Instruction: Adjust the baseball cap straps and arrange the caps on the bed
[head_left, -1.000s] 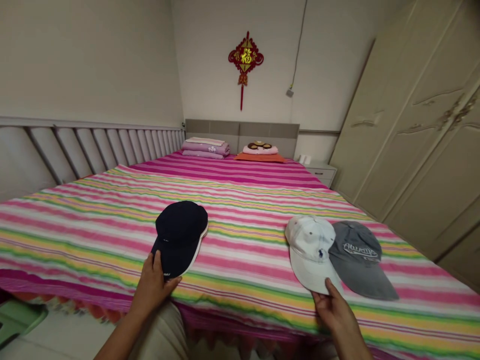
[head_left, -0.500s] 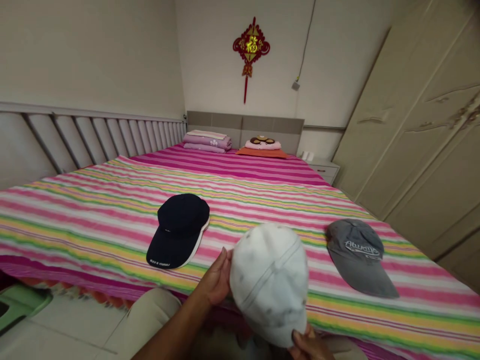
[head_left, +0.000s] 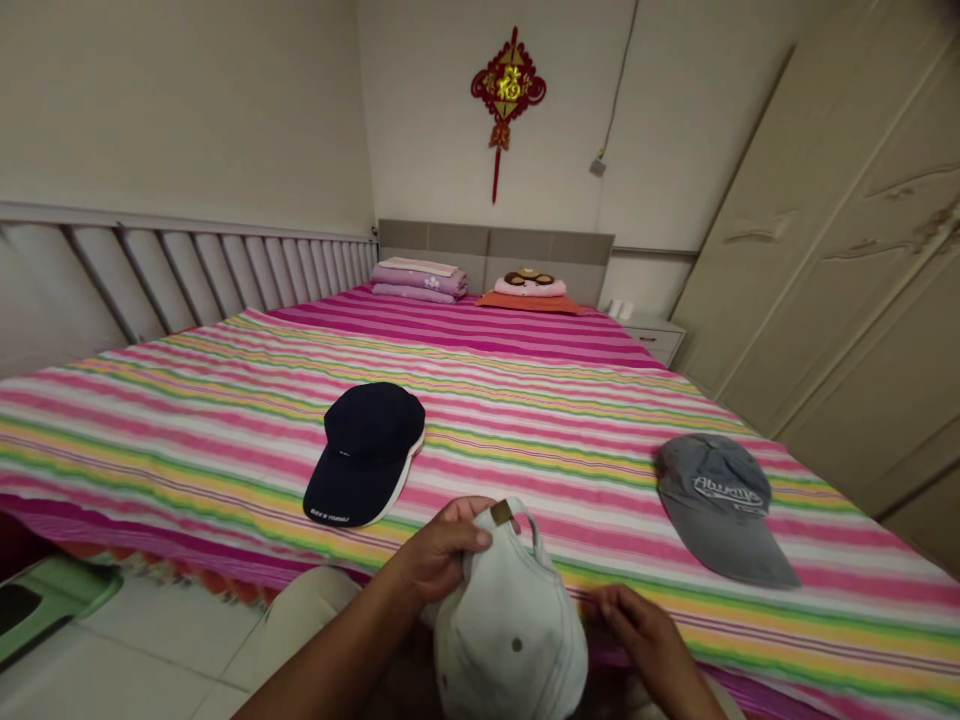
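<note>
A white baseball cap (head_left: 517,630) is held low in front of me, over the near edge of the bed. Its back opening, with a strap and a small brass-coloured buckle (head_left: 500,513), faces up. My left hand (head_left: 450,545) grips the rim beside the buckle, thumb on the outside. Just right of the cap, my right hand (head_left: 645,630) is apart from it, fingers curled in and nothing visible in them. A navy cap (head_left: 367,450) lies on the bed to the left, brim towards me. To the right lies a grey cap (head_left: 720,505) with white lettering.
A striped sheet (head_left: 247,420) covers the bed. Folded purple bedding (head_left: 420,280) and a pink and orange stack (head_left: 529,290) lie by the headboard (head_left: 547,255). There is a rail (head_left: 225,270) at left, a wardrobe (head_left: 840,250) at right and a green stool (head_left: 67,600) on the floor.
The white cap has turned so its back strap faces up, and it has come lower. My left hand has shifted onto the strap side. My right hand has come off the cap.
</note>
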